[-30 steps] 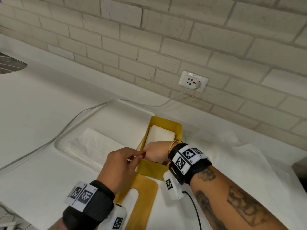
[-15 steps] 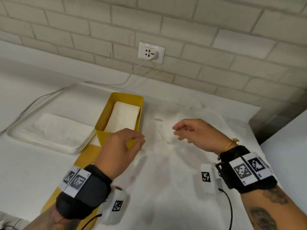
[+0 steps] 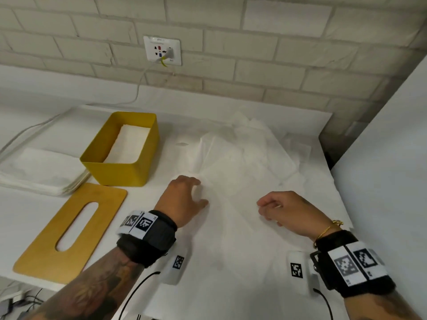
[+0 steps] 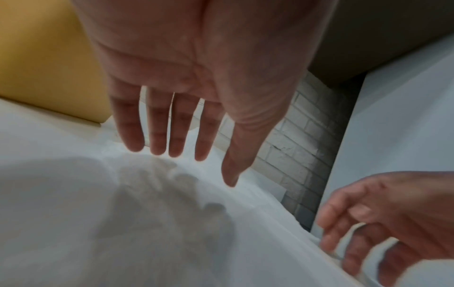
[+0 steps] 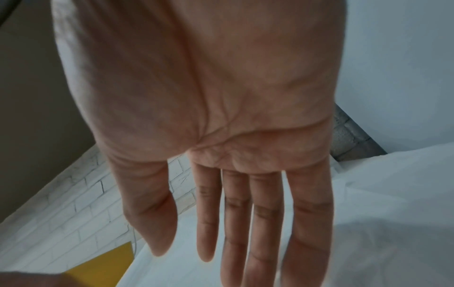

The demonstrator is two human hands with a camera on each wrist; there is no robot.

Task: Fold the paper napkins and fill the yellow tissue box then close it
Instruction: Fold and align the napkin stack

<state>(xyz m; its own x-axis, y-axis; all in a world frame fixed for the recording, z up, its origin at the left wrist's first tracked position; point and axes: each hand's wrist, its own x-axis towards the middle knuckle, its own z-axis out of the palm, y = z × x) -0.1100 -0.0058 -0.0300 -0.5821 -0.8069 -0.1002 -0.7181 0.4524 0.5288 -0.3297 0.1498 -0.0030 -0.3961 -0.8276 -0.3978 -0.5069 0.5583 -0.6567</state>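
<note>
Head view showed both hands, left hand (image 3: 184,199) and right hand (image 3: 286,211), loose-fingered and holding nothing above the thin, limp, tear-prone paper napkins (image 3: 242,162) at frame centre, best pinched by a corner.

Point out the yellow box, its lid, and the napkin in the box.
yellow box (image 3: 115,170): head view, near outer wall.
lid (image 3: 41,257): head view, flat wood beside the slot.
napkin in the box (image 3: 131,144): head view, top of the folded sheet.
</note>
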